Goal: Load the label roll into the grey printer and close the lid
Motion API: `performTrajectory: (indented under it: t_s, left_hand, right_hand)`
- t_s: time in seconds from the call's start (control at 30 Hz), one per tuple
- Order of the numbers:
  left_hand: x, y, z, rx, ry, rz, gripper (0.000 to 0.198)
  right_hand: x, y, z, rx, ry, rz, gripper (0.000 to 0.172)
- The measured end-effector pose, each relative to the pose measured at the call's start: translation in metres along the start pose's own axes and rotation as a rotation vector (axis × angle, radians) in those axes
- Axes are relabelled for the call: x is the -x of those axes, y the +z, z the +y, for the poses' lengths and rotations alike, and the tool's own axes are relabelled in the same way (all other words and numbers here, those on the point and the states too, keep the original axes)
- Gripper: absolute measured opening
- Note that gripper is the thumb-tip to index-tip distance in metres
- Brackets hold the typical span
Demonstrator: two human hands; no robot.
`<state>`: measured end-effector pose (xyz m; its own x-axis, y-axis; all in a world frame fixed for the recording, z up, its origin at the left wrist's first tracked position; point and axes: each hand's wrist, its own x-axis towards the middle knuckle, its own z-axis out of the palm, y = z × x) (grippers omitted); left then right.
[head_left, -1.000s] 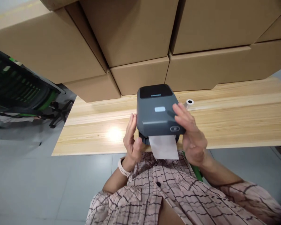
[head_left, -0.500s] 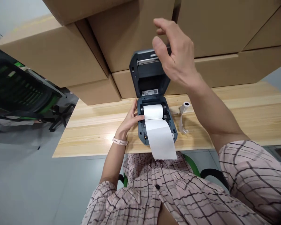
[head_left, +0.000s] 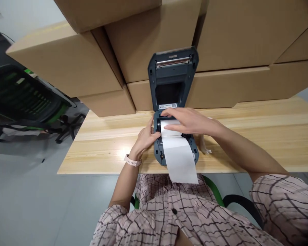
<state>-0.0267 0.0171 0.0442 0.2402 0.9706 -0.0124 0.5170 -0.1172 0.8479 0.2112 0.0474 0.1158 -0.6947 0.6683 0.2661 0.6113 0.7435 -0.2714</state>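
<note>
1. Working at the printer (head_left: 158, 155), and finding it standing wide open on the bench (head_left: 92, 153), squarely between both hands!
2. Clamping the left hand (head_left: 145, 138) on the printer's left edge, hooking the thumb inward over the rim, laying the fingers along the outer wall.
3. Stretching the right hand (head_left: 188, 121) in from the printer's right side, palm down, spreading the fingers apart over the white paper roll (head_left: 169, 132); touching it or hovering just above, not showing which.
4. Seeing the lid (head_left: 169, 77) leaning back at the printer's rear, showing a metal bar (head_left: 173, 62) across the top and a printed label (head_left: 168, 106) down by the hinge.
5. Watching a broad paper sheet (head_left: 181, 160) running from the roll, out past the printer's front and over the bench edge.
6. Spotting a thin paper strip (head_left: 203, 145) just right of the printer, partly hiding under the right forearm.
7. Facing cardboard boxes (head_left: 220, 34) stacking up behind the printer, and catching a dark office chair (head_left: 28, 95) standing well off to its left.
8. Wearing a pale wristband (head_left: 132, 160), left-front of the printer.
</note>
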Motion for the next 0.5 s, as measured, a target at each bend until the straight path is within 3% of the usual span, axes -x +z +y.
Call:
performTrajectory:
  t_s: [0.07, 0.13, 0.27, 0.37, 0.5]
  left_hand:
    - [0.002, 0.0, 0.005, 0.023, -0.028, -0.012, 0.091]
    - [0.002, 0.0, 0.008, 0.044, -0.034, -0.006, 0.093]
    - [0.001, 0.0, 0.01, 0.048, -0.021, -0.018, 0.091]
    - [0.0, 0.0, 0.009, 0.049, -0.016, -0.016, 0.089]
    - [0.0, 0.001, 0.006, 0.055, -0.023, -0.02, 0.085]
  right_hand:
    - [0.003, 0.014, 0.008, -0.062, 0.028, -0.165, 0.074]
    - [-0.001, 0.025, 0.015, -0.06, 0.04, -0.226, 0.092]
    - [-0.015, 0.034, 0.016, -0.017, 0.08, -0.264, 0.107]
    - [-0.017, 0.027, 0.014, -0.125, 0.121, -0.26, 0.117]
    - [0.001, -0.003, 0.022, -0.492, -0.005, -0.196, 0.116]
